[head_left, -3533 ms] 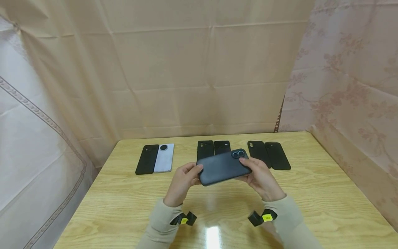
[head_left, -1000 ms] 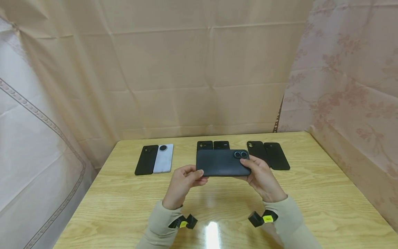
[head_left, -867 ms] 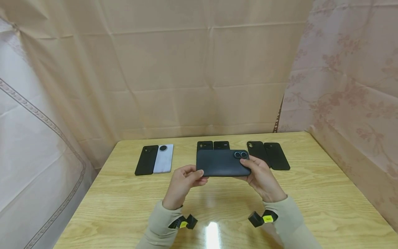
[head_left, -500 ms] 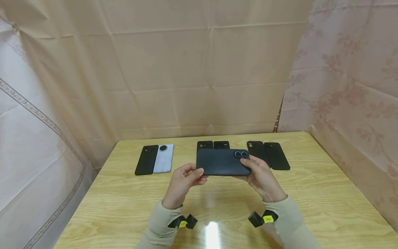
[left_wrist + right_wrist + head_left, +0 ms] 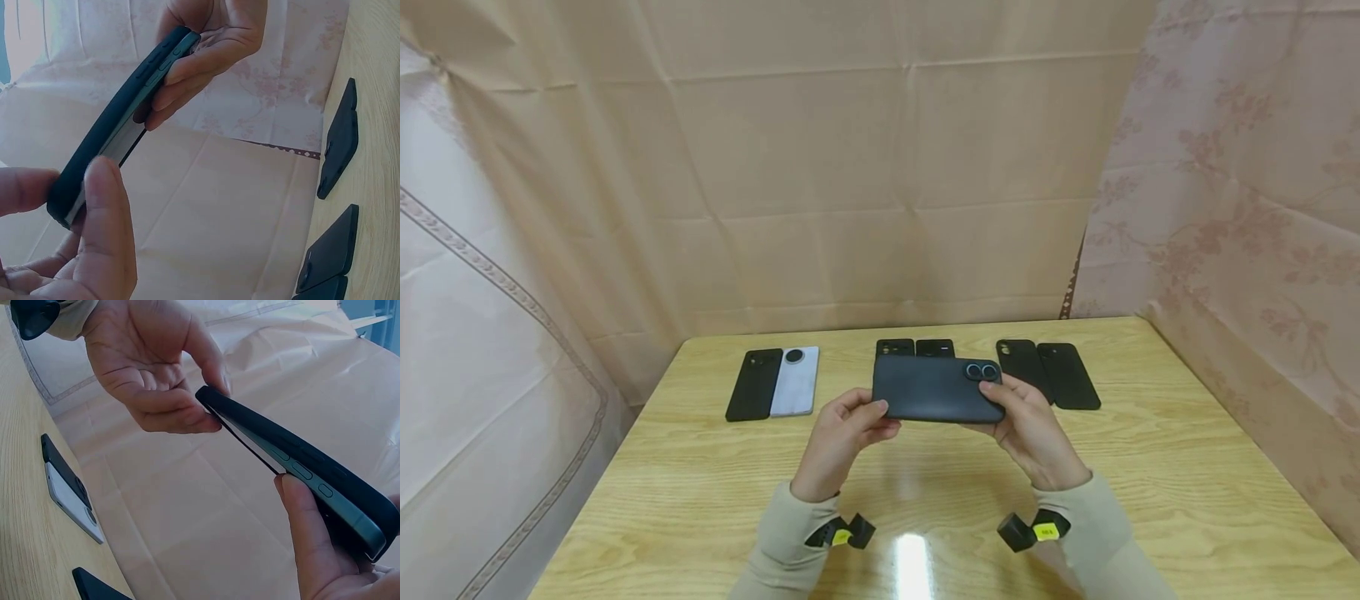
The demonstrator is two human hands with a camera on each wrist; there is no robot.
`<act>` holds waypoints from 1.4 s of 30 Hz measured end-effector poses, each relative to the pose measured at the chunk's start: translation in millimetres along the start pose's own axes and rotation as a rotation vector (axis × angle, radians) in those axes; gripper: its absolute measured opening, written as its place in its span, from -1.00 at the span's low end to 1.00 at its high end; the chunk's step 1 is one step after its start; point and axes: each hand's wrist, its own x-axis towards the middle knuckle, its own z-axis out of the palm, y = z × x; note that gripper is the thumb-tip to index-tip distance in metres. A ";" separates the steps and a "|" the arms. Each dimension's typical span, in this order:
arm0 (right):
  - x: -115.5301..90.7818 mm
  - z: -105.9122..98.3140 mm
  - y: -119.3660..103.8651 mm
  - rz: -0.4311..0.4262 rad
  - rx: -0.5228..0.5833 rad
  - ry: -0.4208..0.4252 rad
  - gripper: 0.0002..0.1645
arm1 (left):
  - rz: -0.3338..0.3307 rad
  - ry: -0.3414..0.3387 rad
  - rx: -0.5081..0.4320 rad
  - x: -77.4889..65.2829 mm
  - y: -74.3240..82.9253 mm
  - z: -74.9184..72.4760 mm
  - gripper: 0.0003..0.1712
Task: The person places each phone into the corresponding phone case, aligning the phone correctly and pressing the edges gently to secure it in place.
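Note:
Above the table, a dark phone case [image 5: 925, 390] is held level, its back and twin camera rings facing up in the head view. A teal phone [image 5: 340, 509] sits under it, its buttoned edge standing out of the case at the camera end. My left hand [image 5: 842, 442] pinches the case's left end, thumb at the near corner and fingers beneath. My right hand [image 5: 1037, 437] grips the camera end, thumb beside the rings, other fingers below. The pale screen side shows in both wrist views. How firmly the far edge is seated is hidden.
Along the back of the wooden table [image 5: 700, 500] lie a black case [image 5: 755, 385] beside a white phone [image 5: 795, 383], a black pair [image 5: 895, 347] partly covered by the held case, and a black case [image 5: 1022, 367] beside a black phone [image 5: 1070, 377]. A beige curtain [image 5: 880, 167] hangs behind.
The case was tilted, left end lower, 3.5 s ago; it has turned level. Over the last second it rises slightly, and my left thumb shifts a little up at the corner.

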 end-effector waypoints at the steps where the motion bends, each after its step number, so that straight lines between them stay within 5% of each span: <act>1: 0.0 0.1 0.2 0.000 0.000 -0.002 -0.33 | 0.004 0.004 0.000 0.4 -0.3 -0.3 -0.75; 11: 0.8 3.4 4.3 0.018 -0.008 -0.051 -0.41 | 0.013 0.068 -0.013 2.6 0.2 -4.1 -0.71; 27: -0.6 7.2 4.0 0.052 -0.023 -0.017 -0.31 | 0.037 0.136 -0.027 1.5 2.9 -3.1 -0.69; 34: -0.4 7.6 4.0 0.032 0.004 -0.078 -0.29 | 0.041 0.175 -0.033 1.7 4.6 -4.3 -0.66; 42: -0.5 8.6 5.5 0.043 -0.041 -0.073 -0.61 | 0.050 0.221 -0.051 2.5 7.6 -9.8 -0.69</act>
